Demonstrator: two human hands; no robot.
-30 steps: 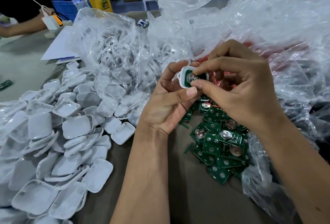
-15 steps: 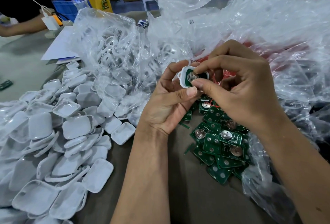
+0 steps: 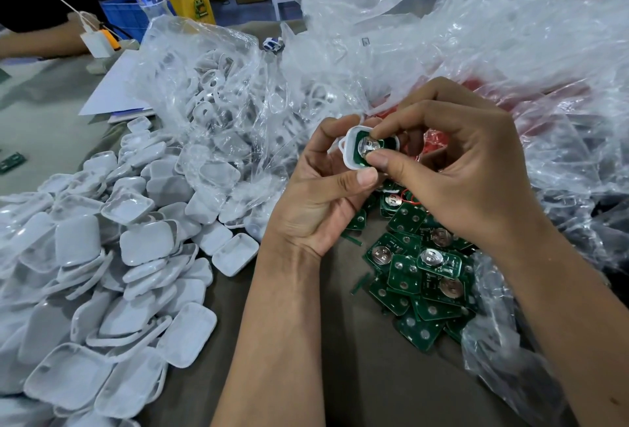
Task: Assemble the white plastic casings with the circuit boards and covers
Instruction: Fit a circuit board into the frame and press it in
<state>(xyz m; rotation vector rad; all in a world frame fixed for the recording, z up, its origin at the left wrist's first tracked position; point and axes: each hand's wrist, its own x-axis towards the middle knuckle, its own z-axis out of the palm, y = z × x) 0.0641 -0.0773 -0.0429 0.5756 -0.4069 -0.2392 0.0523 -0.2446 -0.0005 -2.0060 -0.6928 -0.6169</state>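
The white casing point(image 3: 354, 149) sits up off the desk point(image 3: 357, 358), cupped in the left hand point(image 3: 316, 202), whose fingers curl round its far and near edges with the thumb lying along its 6 o'clock rim. Its open face points up toward the camera, and its long axis runs roughly from 9 to 3 o'clock, a small loop at the 9 o'clock end. A green circuit board point(image 3: 369, 151) lies inside it. The right hand point(image 3: 466, 168) comes in from 3 o'clock, forefinger and thumb pinched on the board, so it is the nearer one for pressing the board down flat. Spare boards point(image 3: 422, 277) lie at 5 o'clock, loose covers point(image 3: 112, 256) at 8 o'clock.
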